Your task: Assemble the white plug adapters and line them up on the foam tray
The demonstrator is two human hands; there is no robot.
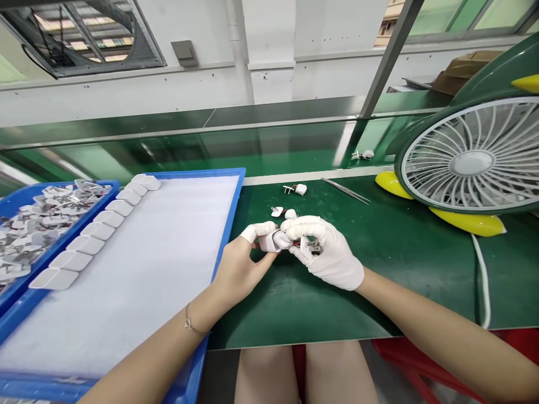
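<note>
My left hand (242, 261), with white covers on some fingertips, is closed round a white plastic housing (266, 242). Its open end faces right. In a white glove, my right hand (328, 252) grips a white plug part (306, 247) with metal prongs and short red wires. A rounded white piece joined to the wires sits at the mouth of the housing; how deep it goes in is hidden by my fingers. Just behind my hands lies another small wired plug part (277, 211), and farther back a second wired plug part (300, 189).
On the left, a blue tray (229, 224) with a white liner holds a row of white housings (99, 230). Beside it stands a blue bin (112, 188) heaped with wired parts. Tweezers (346, 191) lie behind my right hand. A green fan (471, 163) with yellow feet stands right.
</note>
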